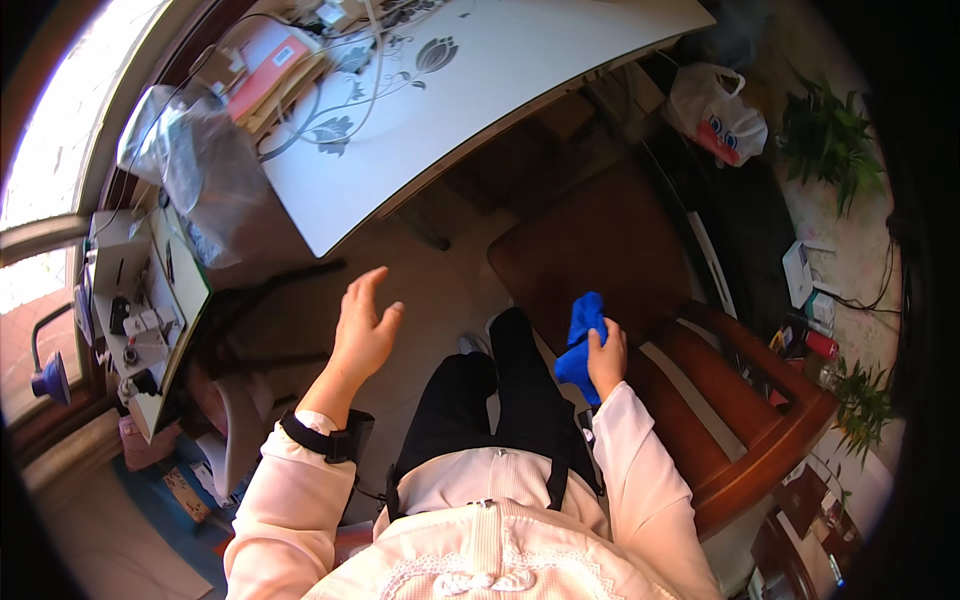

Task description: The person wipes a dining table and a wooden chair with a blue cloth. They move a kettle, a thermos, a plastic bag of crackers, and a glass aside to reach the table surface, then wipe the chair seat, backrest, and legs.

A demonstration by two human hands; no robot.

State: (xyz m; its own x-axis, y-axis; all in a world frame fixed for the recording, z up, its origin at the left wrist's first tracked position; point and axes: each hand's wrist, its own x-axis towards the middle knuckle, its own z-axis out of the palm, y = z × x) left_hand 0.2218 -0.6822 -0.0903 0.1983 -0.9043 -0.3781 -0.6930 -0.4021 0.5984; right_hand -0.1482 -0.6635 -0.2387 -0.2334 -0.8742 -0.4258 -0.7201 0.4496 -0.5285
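My right hand [609, 355] grips a crumpled blue cloth [582, 339], part of which sticks up above the fingers and part hangs below. It is beside a brown wooden chair [600, 232], over the near side of the seat. My left hand [367, 322] is raised with nothing in it, thumb apart from the fingers. Beyond its fingertips lies the near corner of a white table [480, 82] with a grey flower print. A black strap [315, 441] circles my left wrist.
A clear plastic bag [202, 165] bulges at the table's left end, near stacked papers and a red folder [266, 79]. Farther left stands a cluttered small desk [161, 300]. The chair's slatted back [757, 435] rises at right. A white plastic bag [720, 112] and a potted plant [829, 142] are beyond.
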